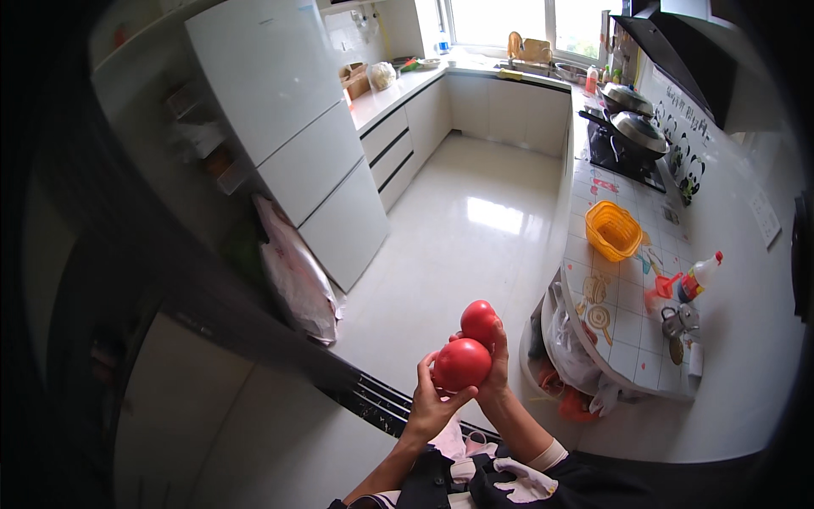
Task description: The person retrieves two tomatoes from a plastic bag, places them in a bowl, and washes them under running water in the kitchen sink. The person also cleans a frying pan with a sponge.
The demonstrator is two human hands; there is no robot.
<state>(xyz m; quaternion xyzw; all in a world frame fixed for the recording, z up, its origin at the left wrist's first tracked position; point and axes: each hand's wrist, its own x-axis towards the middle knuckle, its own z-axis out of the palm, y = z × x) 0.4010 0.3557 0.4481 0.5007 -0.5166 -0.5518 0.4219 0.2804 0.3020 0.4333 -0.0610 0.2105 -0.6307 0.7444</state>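
Observation:
Two red tomatoes are held close together in front of my body, above the floor by the sliding-door track. My left hand [434, 407] grips the nearer, larger tomato [463, 364], with fingers and thumb around its left and lower sides. My right hand [497, 366] holds the farther tomato [478, 322], its fingers along the right side; it also lies against the right side of the nearer one. Part of each palm is hidden behind the fruit.
To the right, a curved counter [626, 318] holds a yellow plastic basket [613, 230], a bottle [699, 277] and a moka pot [680, 320]. Covered pans [639, 135] stand on the hob beyond. At left are a refrigerator [286, 127] and a bag [296, 273]. A door track [381, 397] crosses the floor.

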